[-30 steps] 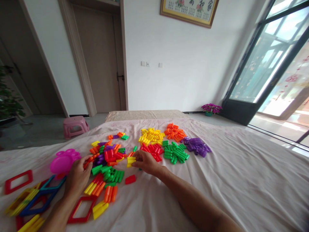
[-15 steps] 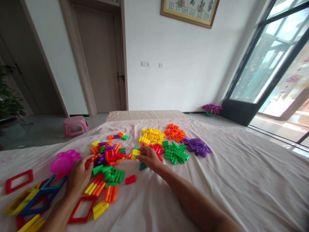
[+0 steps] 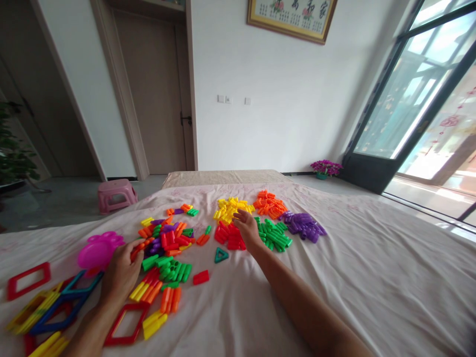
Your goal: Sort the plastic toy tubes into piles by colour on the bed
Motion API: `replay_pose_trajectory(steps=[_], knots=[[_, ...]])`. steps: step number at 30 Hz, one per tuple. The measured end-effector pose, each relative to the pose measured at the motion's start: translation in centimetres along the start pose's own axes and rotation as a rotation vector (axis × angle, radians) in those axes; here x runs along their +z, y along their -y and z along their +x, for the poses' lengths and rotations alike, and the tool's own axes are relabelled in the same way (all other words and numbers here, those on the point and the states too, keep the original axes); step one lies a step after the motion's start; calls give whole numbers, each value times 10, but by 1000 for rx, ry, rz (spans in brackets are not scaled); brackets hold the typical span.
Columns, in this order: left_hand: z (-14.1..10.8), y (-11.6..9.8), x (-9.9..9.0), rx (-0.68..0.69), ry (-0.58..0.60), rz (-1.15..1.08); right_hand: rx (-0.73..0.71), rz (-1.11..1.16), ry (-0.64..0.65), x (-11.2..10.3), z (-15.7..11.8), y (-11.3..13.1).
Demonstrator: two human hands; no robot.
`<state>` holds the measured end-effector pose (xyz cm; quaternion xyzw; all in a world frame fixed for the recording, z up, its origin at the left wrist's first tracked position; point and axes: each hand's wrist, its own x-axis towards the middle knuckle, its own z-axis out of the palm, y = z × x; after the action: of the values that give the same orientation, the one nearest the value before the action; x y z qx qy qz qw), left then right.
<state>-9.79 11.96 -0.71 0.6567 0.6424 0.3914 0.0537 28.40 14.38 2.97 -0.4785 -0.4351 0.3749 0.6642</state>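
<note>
My right hand (image 3: 247,229) hovers at the near edge of the yellow pile of plastic building pieces (image 3: 230,207). Its fingers are apart, and I see nothing held in it. Just below it lie the red pieces (image 3: 226,233), with green pieces (image 3: 274,234) to its right. At the left, my left hand (image 3: 122,265) curls its fingers around orange building pieces (image 3: 138,247), beside a mixed heap of coloured pieces (image 3: 173,238). Part of what it grips is hidden by the hand.
Orange (image 3: 270,203) and purple piles (image 3: 304,225) lie farther right on the cloth (image 3: 353,277). A teal triangle (image 3: 220,255) sits mid-table. Near the left forearm are a pink dish (image 3: 97,252), a red frame (image 3: 126,325) and blue frames (image 3: 61,310).
My right hand has moved up and right to the yellow pile and let go of the yellow pieces it held. My left hand stays in the same place.
</note>
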Motion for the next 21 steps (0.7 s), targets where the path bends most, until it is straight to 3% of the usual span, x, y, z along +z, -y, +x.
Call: replay_pose_trajectory(steps=[7,10,17,21], knots=[[0,1,1,16,-5,2,-162,-394,131,9,-16,0],[1,2,1,21,-6,0,-246,-537,245,17,-31,7],[1,1,1,20,-10,6,-357,-650,794,29,-62,30],[1,2,1,23,-13,5,-407,-800,1015,32,-71,38]])
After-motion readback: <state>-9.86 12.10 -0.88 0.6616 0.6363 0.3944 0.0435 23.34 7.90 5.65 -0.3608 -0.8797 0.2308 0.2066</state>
